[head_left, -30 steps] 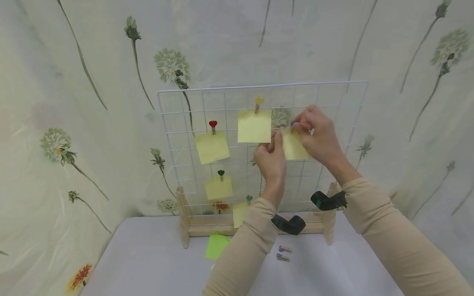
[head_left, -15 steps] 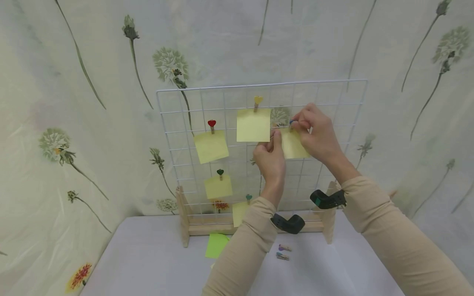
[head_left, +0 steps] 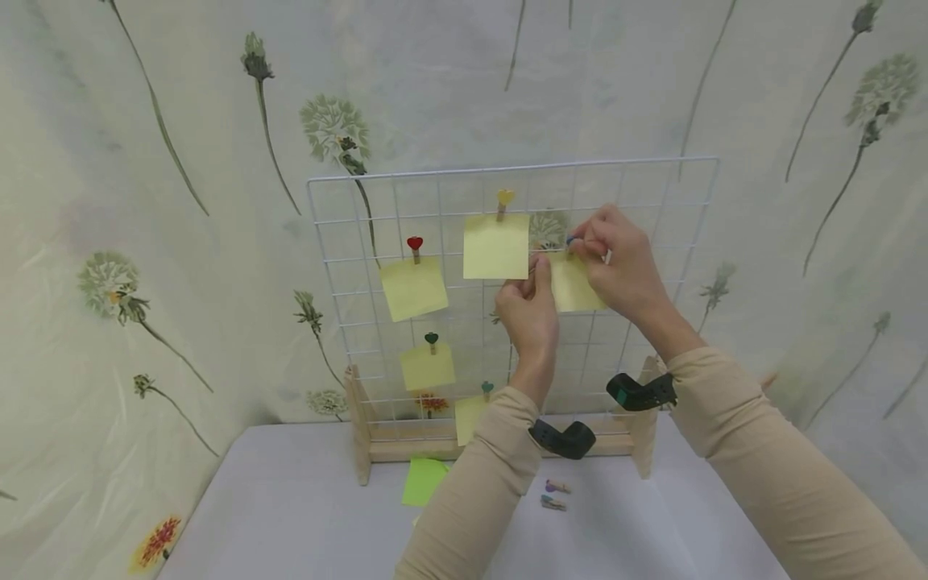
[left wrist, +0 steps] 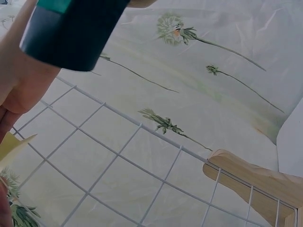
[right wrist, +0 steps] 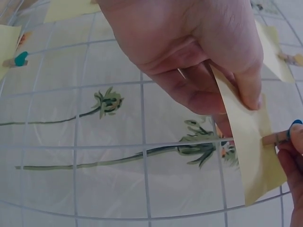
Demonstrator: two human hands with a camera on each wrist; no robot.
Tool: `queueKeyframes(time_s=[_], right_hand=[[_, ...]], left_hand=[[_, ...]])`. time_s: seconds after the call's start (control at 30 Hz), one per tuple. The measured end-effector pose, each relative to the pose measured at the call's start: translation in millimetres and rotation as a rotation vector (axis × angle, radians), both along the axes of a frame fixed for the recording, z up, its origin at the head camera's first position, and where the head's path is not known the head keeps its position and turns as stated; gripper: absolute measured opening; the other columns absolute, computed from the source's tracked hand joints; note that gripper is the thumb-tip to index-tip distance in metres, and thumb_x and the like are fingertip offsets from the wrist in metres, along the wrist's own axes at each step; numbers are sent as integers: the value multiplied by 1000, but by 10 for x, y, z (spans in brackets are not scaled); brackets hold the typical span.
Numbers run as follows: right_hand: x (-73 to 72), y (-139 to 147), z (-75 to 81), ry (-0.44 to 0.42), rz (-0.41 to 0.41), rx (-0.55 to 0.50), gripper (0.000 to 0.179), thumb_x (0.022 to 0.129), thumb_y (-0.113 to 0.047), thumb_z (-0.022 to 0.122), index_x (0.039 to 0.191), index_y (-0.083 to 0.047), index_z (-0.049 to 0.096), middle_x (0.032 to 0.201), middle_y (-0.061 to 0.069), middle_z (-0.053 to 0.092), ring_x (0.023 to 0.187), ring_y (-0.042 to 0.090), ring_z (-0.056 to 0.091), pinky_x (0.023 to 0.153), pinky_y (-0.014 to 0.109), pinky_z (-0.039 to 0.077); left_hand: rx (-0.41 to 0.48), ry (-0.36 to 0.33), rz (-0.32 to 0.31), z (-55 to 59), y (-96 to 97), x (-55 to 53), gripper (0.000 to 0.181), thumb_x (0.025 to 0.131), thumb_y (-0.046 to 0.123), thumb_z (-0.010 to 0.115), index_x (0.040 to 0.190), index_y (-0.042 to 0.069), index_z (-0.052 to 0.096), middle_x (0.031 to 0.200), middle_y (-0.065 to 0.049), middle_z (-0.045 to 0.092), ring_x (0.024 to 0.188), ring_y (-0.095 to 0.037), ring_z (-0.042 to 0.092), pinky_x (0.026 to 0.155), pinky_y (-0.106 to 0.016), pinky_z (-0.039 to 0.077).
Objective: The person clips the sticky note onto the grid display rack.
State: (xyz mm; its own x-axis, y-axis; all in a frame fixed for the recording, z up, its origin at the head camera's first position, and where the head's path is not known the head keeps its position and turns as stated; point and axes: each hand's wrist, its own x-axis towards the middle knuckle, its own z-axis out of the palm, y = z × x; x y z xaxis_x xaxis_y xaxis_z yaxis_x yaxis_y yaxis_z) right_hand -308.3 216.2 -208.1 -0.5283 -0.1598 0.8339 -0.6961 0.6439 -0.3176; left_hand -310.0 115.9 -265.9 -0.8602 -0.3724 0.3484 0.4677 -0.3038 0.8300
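Observation:
A yellow sticky note (head_left: 574,283) lies against the white wire grid (head_left: 464,169), right of another note under a yellow heart clip. My left hand (head_left: 531,316) pinches its left edge between thumb and fingers. At the note's top edge, my right hand (head_left: 625,262) pinches a small wooden clothespin with a blue heart (head_left: 570,241). The right wrist view shows that clothespin (right wrist: 278,137) biting on the edge of the note (right wrist: 251,146), with my left thumb pressing the paper nearby. The left wrist view catches only a corner of the note (left wrist: 12,147).
Several yellow notes hang on the grid, including one under a red heart clip (head_left: 415,243). Wooden feet (head_left: 357,427) carry the grid on the white table (head_left: 290,499). A bright green note (head_left: 423,482) and two loose clothespins (head_left: 555,495) lie in front.
Both hands stay at the same note and clothespin, with hardly any movement. The head view shifts very slightly.

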Motion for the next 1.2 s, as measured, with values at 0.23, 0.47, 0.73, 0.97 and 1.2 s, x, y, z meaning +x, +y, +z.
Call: queueKeyframes(time_s=[0.23,0.47,0.73,0.97,1.2], right_hand=[[38,10,1,-1,5,0,35,81,12,61,61,-3,37,79,11,51,90,26,62,66,14,36],[76,14,8,-15,-11,7,35,81,12,60,60,-4,37,80,11,51,91,26,61,68,13,37],[111,12,28,-16,-18,6,36,81,13,59,60,-4,35,77,10,48,93,27,62,68,9,39],[172,-2,38,-13,-28,8,35,80,13,60,60,-2,36,79,14,51,93,30,63,65,9,39],[182,6,37,-5,-29,36,34,80,15,60,62,-2,37,81,16,53,93,31,63,67,9,41]], left_hand=[[11,-40,-20,29,-2,56,22,91,24,63,102,6,70,97,-9,73,83,-18,71,69,-25,56],[6,-41,-31,192,-63,299,21,92,15,61,102,-2,68,98,-15,72,85,-23,71,70,-25,56],[-1,-21,-45,203,-72,349,20,92,13,61,102,-3,68,98,-16,72,86,-23,71,69,-22,56],[13,10,-82,43,-26,197,21,91,17,62,106,4,68,104,-11,72,93,-19,70,75,-22,56],[-9,46,-101,-16,-66,247,21,88,22,66,106,10,68,104,-7,72,92,-14,70,73,-22,56]])
